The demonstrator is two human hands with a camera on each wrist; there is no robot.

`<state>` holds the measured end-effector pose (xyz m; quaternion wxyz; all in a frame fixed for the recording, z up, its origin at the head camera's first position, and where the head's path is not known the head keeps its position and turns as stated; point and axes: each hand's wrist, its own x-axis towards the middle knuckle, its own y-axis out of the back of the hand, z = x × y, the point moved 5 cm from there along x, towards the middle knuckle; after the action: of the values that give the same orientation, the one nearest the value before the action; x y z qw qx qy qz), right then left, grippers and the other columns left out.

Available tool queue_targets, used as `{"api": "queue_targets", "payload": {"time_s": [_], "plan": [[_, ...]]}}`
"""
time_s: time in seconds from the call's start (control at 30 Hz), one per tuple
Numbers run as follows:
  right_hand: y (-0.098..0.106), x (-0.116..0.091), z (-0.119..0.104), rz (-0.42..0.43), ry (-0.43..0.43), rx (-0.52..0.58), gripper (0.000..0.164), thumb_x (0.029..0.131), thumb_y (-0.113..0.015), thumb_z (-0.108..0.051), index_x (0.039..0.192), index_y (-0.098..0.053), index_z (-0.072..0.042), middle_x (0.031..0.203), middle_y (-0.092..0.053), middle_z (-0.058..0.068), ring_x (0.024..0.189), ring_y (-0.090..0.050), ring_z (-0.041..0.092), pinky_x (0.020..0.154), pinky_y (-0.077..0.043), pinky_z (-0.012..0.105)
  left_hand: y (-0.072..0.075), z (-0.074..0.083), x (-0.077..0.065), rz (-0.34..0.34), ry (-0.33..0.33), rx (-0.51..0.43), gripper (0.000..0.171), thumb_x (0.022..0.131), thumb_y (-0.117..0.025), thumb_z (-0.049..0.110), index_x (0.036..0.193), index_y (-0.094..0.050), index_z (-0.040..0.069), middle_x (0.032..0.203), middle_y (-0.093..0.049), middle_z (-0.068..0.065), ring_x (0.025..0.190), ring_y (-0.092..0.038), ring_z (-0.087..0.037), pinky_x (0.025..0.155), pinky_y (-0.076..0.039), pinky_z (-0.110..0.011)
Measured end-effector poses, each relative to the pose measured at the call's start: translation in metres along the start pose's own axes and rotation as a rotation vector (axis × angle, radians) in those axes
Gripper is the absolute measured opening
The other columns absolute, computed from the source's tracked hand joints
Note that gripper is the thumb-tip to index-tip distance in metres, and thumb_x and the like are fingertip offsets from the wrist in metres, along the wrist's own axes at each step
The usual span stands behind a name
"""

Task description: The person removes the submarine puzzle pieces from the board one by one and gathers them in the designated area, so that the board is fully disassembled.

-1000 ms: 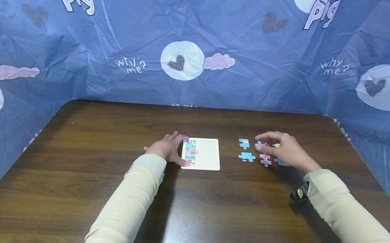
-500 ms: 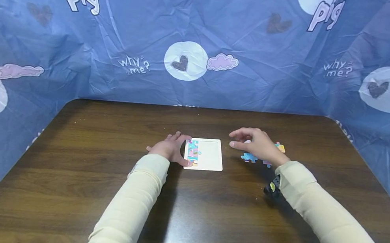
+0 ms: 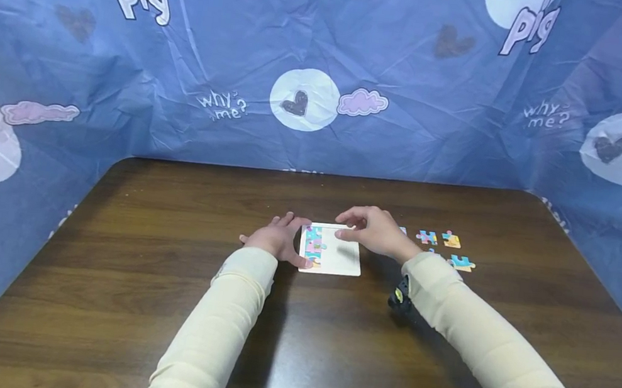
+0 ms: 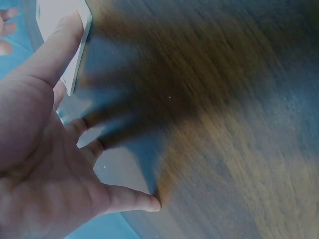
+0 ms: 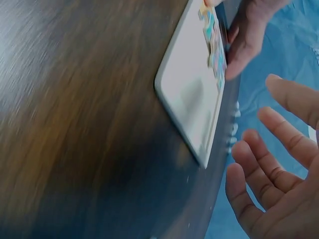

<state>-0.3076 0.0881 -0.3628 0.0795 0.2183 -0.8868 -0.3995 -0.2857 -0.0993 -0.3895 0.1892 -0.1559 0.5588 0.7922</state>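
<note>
A white puzzle tray (image 3: 341,262) lies on the table with a column of joined, colourful jigsaw pieces (image 3: 314,245) along its left side. My left hand (image 3: 274,239) steadies that side, its thumb resting on the near corner and its index finger at the far corner. In the left wrist view the thumb (image 4: 57,47) lies straight over the tray's edge and the other fingers spread over the wood. My right hand (image 3: 378,231) hovers over the tray's far right part. Its fingers (image 5: 279,132) are parted and loosely bent in the right wrist view, with nothing seen between them.
Loose jigsaw pieces lie right of the tray, among them a pink and blue piece (image 3: 427,237), a yellow one (image 3: 452,240) and a blue one (image 3: 460,262). The right arm partly hides others. A blue printed cloth (image 3: 305,143) hangs behind the brown table (image 3: 168,255).
My right hand has moved left from above the loose pieces to over the tray. My left hand has stayed at the tray's left side. The head view has shifted slightly.
</note>
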Motion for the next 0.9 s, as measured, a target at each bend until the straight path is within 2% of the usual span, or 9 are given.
{"api": "queue_targets", "payload": {"time_s": [0.07, 0.23, 0.37, 0.6, 0.9], "plan": [[-0.005, 0.003, -0.003, -0.008, -0.011, -0.007, 0.036, 0.092, -0.076, -0.023, 0.123, -0.072, -0.005, 0.105, -0.069, 0.007, 0.097, -0.061, 0.024, 0.083, -0.049, 0.037, 0.000, 0.000, 0.002, -0.002, 0.002, 0.005, 0.092, 0.085, -0.083, 0.040, 0.159, -0.030, 0.034, 0.171, -0.009, -0.004, 0.157, -0.006, -0.028, 0.103, -0.016, -0.085], [-0.019, 0.009, -0.009, -0.046, -0.051, -0.035, 0.035, 0.092, -0.076, -0.023, 0.123, -0.072, -0.007, 0.106, -0.067, 0.009, 0.099, -0.061, 0.025, 0.079, -0.051, 0.036, 0.005, 0.005, -0.012, -0.012, 0.004, -0.004, 0.089, 0.087, -0.081, 0.040, 0.159, -0.029, 0.033, 0.171, -0.008, -0.003, 0.157, -0.005, -0.027, 0.106, -0.014, -0.083], [-0.028, 0.013, -0.014, -0.067, -0.077, -0.110, 0.032, 0.092, -0.077, -0.022, 0.121, -0.073, -0.009, 0.108, -0.068, 0.010, 0.100, -0.062, 0.026, 0.080, -0.053, 0.037, 0.004, 0.003, -0.010, -0.013, 0.006, -0.004, 0.090, 0.087, -0.081, 0.040, 0.159, -0.028, 0.034, 0.171, -0.008, -0.002, 0.157, -0.004, -0.026, 0.105, -0.014, -0.084], [-0.039, 0.018, -0.017, -0.044, -0.085, -0.248, 0.030, 0.090, -0.080, -0.026, 0.116, -0.076, -0.012, 0.111, -0.073, 0.008, 0.101, -0.066, 0.024, 0.084, -0.054, 0.041, -0.003, -0.002, 0.004, -0.027, 0.014, 0.007, 0.093, 0.086, -0.082, 0.043, 0.160, -0.025, 0.038, 0.172, -0.004, 0.001, 0.157, -0.001, -0.023, 0.102, -0.012, -0.086], [-0.043, 0.022, -0.024, -0.040, -0.089, -0.343, 0.029, 0.088, -0.082, -0.027, 0.115, -0.078, -0.014, 0.111, -0.069, 0.007, 0.101, -0.062, 0.022, 0.084, -0.054, 0.042, -0.003, -0.002, 0.006, -0.032, 0.015, 0.026, 0.094, 0.085, -0.081, 0.045, 0.160, -0.025, 0.038, 0.172, -0.004, 0.001, 0.157, -0.002, -0.023, 0.101, -0.014, -0.087]]}}
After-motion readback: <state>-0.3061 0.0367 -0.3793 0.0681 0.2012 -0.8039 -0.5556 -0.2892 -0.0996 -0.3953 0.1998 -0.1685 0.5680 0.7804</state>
